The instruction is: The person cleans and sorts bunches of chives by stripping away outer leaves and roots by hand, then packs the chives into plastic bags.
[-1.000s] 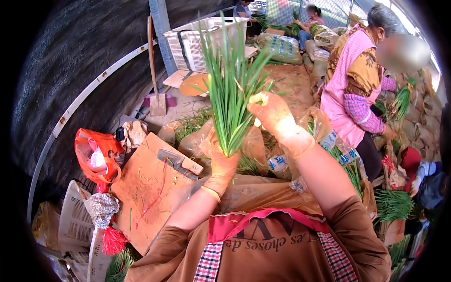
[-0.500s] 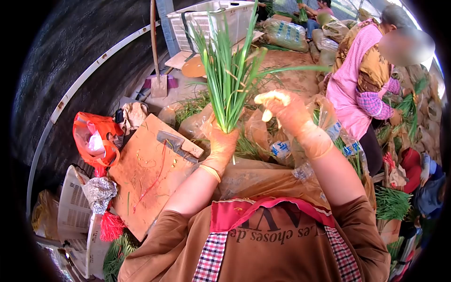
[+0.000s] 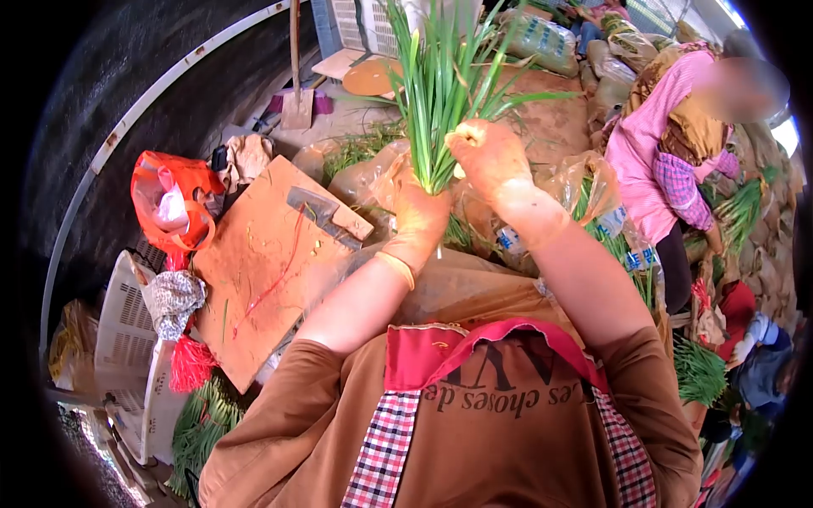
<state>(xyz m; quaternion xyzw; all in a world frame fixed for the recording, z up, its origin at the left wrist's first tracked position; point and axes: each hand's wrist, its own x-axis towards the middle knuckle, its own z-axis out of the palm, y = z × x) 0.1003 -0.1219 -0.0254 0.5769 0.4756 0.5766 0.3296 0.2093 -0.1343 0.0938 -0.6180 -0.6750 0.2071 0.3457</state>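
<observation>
A bunch of long green chives (image 3: 440, 93) stands upright in front of me, leaves fanning out at the top. My left hand (image 3: 421, 216), in a thin orange glove, is wrapped around its lower end. My right hand (image 3: 495, 161), gloved the same way, is closed with its fingertips against the right side of the bunch. Whatever those fingers pinch is hidden. To the left of my left hand lies a wooden board (image 3: 262, 262) with a cleaver (image 3: 313, 207) and a red string (image 3: 284, 279) on it.
An orange bag (image 3: 174, 203) and white plastic crate (image 3: 127, 364) are at the left. A shovel (image 3: 296, 106) stands near the back wall. Clear plastic bags with greens (image 3: 593, 190) lie beyond my hands. At the right, a co-worker in a pink checked apron (image 3: 648, 161) handles greens (image 3: 741, 212).
My right hand has moved left and down, from apart to touching the bunch. My left hand, still holding the chives, appears slightly further right. The whole view has shifted a little.
</observation>
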